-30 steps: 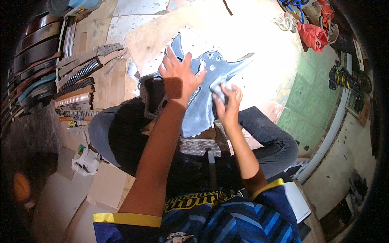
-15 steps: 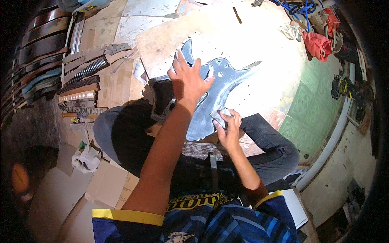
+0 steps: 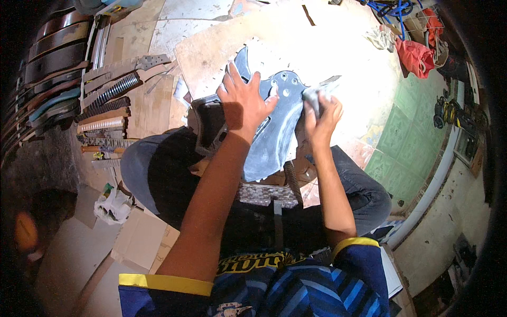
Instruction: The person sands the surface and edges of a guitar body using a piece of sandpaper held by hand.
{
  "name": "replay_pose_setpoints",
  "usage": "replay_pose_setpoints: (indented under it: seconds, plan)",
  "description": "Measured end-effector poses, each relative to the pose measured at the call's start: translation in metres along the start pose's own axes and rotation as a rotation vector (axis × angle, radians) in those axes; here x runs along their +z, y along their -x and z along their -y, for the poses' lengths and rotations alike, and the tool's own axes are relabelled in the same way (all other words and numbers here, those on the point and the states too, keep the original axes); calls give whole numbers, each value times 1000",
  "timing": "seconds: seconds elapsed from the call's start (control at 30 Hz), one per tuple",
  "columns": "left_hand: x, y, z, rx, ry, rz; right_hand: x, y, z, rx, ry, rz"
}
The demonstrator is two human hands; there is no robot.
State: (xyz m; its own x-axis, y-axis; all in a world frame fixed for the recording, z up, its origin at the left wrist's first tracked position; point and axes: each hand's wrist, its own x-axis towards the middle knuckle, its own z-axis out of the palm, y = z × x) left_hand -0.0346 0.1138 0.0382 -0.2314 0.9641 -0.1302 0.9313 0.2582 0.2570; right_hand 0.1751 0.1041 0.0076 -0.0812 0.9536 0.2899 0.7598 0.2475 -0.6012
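Observation:
A grey electric guitar body (image 3: 272,145) with pointed horns and several round holes lies tilted over my lap, whitish dust smeared across it. My left hand (image 3: 245,103) rests on its upper left part with the fingers spread, pressing it down. In my right hand (image 3: 323,117) a grey sanding pad (image 3: 312,99) is pinched against the body's edge by the right horn. The fingers partly cover the pad, and whether it is folded sandpaper or a block I cannot tell.
Several guitar necks (image 3: 119,91) lie on the floor at left, near a rack of guitar bodies (image 3: 55,50). A dark open frame (image 3: 203,124) stands under the body's left side. Red cloth (image 3: 414,57) and blue cable (image 3: 393,9) sit at far right. Cardboard (image 3: 138,238) lies at lower left.
My right hand has slid the sanding pad up along the body's right edge, from the lower end to the right horn. The left hand stays put; the body has shifted very slightly.

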Motion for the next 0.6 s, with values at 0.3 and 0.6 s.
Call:
replay_pose_setpoints:
  seconds: [0.3, 0.6]
  plan:
    - [-2, 0, -1, -26, 0, 43, 1, 27, -19, -50, 1, 105]
    - [0, -4, 4, -41, -36, 68, -1, 47, 5, -108, -54, 243]
